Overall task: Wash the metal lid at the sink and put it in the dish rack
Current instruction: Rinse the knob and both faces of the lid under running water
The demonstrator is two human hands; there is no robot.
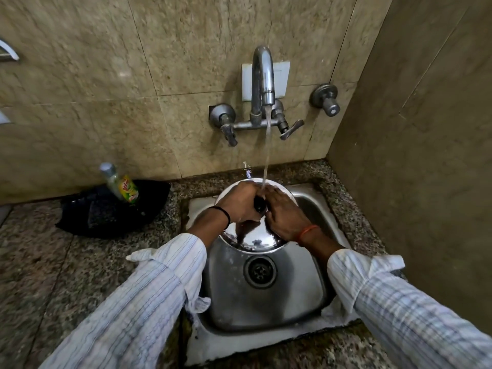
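Observation:
A round shiny metal lid (253, 239) with a black knob (259, 205) is held over the steel sink (266, 310), under running water from the tap (262, 75). My left hand (239, 203) grips the lid at its knob. Flat on the lid's top surface, to the right of the knob, lies my right hand (283, 211) with its fingers spread. The stream lands between my two hands. Most of the lid's far half is hidden by my hands. No dish rack shows in this view.
A bottle of dish soap (121, 186) leans on a black bag (111, 209) on the granite counter (40, 262), left of the sink. A spare valve (326, 99) sticks out of the tiled wall. A side wall (412, 155) closes the right.

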